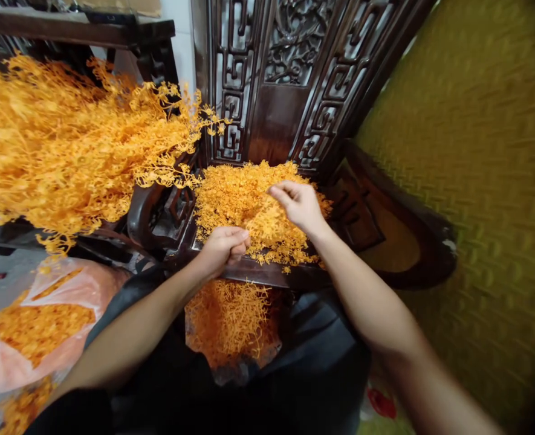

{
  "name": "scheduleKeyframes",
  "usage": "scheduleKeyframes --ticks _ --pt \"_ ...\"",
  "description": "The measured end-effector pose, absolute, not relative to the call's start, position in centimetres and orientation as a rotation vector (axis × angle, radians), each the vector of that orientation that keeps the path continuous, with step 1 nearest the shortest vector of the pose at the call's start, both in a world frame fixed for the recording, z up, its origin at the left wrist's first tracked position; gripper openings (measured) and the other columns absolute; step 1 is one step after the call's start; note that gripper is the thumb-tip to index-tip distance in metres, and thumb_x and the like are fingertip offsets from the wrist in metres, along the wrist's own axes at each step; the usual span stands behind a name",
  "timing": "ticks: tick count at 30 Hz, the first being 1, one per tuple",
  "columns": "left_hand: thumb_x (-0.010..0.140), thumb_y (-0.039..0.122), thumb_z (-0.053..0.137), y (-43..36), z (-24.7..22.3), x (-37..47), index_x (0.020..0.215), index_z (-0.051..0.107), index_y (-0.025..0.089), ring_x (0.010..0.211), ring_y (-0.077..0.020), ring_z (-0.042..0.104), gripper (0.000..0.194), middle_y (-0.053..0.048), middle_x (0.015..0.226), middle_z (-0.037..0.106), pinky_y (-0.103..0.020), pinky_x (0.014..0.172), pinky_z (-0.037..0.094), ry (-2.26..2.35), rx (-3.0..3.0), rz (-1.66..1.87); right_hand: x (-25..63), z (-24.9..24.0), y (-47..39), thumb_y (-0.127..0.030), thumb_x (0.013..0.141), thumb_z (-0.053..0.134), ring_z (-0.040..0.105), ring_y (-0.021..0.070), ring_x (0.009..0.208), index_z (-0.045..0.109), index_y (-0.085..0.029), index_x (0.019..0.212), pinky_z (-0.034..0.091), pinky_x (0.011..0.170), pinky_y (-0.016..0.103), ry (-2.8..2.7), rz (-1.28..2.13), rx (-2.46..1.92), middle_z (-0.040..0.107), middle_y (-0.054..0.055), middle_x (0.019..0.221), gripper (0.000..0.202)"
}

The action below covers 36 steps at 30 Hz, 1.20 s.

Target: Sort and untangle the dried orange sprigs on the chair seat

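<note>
A heap of small orange plastic-looking flower pieces (231, 187) covers the dark wooden chair seat in front of me. My left hand (228, 246) is closed at the heap's near edge, thumb and fingers pinched on a brighter orange flower sprig (267, 225) that spreads out toward the right. Above the heap's right side, my right hand (300, 205) is closed in a pinch; whatever lies between its fingertips is too small to make out. Below the seat edge, between my legs, a clear bag (233, 320) holds thin orange branching stems.
A big bundle of orange branched sprigs (77, 139) lies across dark furniture on the left. On the floor below stands a pinkish plastic bag (74, 290) with orange pieces. The carved chair back (278, 115) rises ahead, and a curved armrest (430, 254) borders the right.
</note>
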<state>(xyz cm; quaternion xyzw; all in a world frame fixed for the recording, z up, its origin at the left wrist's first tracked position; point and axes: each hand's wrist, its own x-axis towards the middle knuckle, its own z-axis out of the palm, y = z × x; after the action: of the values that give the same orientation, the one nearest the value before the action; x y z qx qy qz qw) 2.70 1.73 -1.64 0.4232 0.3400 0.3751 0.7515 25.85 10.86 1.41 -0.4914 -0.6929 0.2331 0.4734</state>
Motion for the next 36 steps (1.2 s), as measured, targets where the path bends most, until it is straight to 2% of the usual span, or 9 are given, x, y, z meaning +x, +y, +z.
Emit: scheduleKeyframes --ticks 4,9,16,20,24,28,31,33,36 --pt "0.08 0.038 0.075 1.5 -1.2 1.3 0.065 0.059 0.014 0.039 -0.0046 0.023 0.033 0.007 0.044 0.034 -0.019 0.039 0.014 0.751 0.86 0.803 29.0 0.1 13.8 -0.068 0.081 0.065 0.041 0.0114 0.054 0.055 -0.023 0.078 0.035 0.052 0.026 -1.098 0.573 -1.164 0.047 -0.003 0.063 0.046" --pt "0.08 0.034 0.077 2.7 -1.4 0.9 0.068 0.059 0.013 0.042 -0.0046 0.022 0.03 0.008 0.046 0.031 -0.017 0.04 0.016 0.605 0.749 0.824 26.1 -1.4 12.3 -0.072 0.064 0.08 0.041 0.0093 0.055 0.053 -0.022 0.081 0.031 0.049 0.024 -1.186 1.188 -1.096 0.06 0.0 0.074 0.06" --pt "0.085 0.028 0.071 4.1 -2.1 2.3 0.071 0.057 0.013 0.044 -0.0056 0.02 0.024 0.008 0.049 0.027 -0.017 0.04 0.017 0.495 0.603 0.774 23.2 0.3 11.5 -0.07 0.068 0.076 0.041 0.0103 0.058 0.065 -0.024 0.106 0.03 0.053 0.025 -1.156 1.306 -0.948 0.051 -0.004 0.073 0.061" --pt "0.087 0.025 0.068 4.5 -2.2 3.0 0.071 0.056 0.013 0.045 -0.0065 0.019 0.023 0.008 0.051 0.024 -0.017 0.04 0.018 0.437 0.551 0.717 23.3 0.8 10.3 -0.079 0.077 0.064 0.041 0.0114 0.06 0.065 -0.021 0.091 0.03 0.056 0.027 -1.403 1.125 -1.056 0.05 -0.003 0.07 0.06" --pt "0.086 0.027 0.069 3.9 -1.7 3.1 0.069 0.057 0.014 0.044 -0.0064 0.017 0.025 0.009 0.05 0.02 -0.016 0.039 0.018 0.451 0.62 0.702 24.1 0.5 11.1 -0.071 0.074 0.075 0.035 0.0097 0.053 0.049 -0.022 0.073 0.029 0.052 0.026 -1.344 0.897 -1.138 0.042 -0.006 0.059 0.055" --pt "0.078 0.034 0.078 2.9 -1.1 2.2 0.062 0.059 0.013 0.043 -0.0071 0.018 0.032 0.009 0.043 0.018 -0.018 0.04 0.019 0.385 0.726 0.641 27.6 0.4 13.5 -0.062 0.084 0.069 0.029 0.0081 0.047 0.047 -0.023 0.076 0.03 0.047 0.024 -0.835 0.851 -1.168 0.035 -0.009 0.055 0.046" --pt "0.078 0.03 0.075 2.7 -0.8 1.1 0.059 0.057 0.014 0.044 -0.0075 0.02 0.031 0.008 0.045 0.02 -0.019 0.041 0.02 0.385 0.689 0.647 29.1 -0.1 13.3 -0.036 0.091 0.066 0.038 0.0084 0.047 0.055 -0.02 0.096 0.034 0.046 0.022 -0.795 1.109 -1.106 0.05 -0.007 0.059 0.02" --pt "0.079 0.025 0.07 2.9 -0.8 0.6 0.056 0.053 0.015 0.044 -0.0078 0.021 0.03 0.008 0.047 0.018 -0.02 0.041 0.021 0.398 0.624 0.683 28.4 -0.6 12.3 -0.024 0.089 0.067 0.052 0.0111 0.053 0.056 -0.02 0.111 0.04 0.049 0.024 -0.887 1.288 -1.086 0.063 -0.002 0.071 0.025" --pt "0.081 0.022 0.062 3.3 -1.1 0.4 0.057 0.048 0.017 0.043 -0.0084 0.021 0.028 0.008 0.047 0.015 -0.021 0.041 0.02 0.411 0.507 0.762 25.8 -0.4 10.7 -0.028 0.087 0.072 0.049 0.0096 0.056 0.061 -0.017 0.11 0.034 0.047 0.023 -1.011 1.382 -1.015 0.063 0.001 0.077 0.028"
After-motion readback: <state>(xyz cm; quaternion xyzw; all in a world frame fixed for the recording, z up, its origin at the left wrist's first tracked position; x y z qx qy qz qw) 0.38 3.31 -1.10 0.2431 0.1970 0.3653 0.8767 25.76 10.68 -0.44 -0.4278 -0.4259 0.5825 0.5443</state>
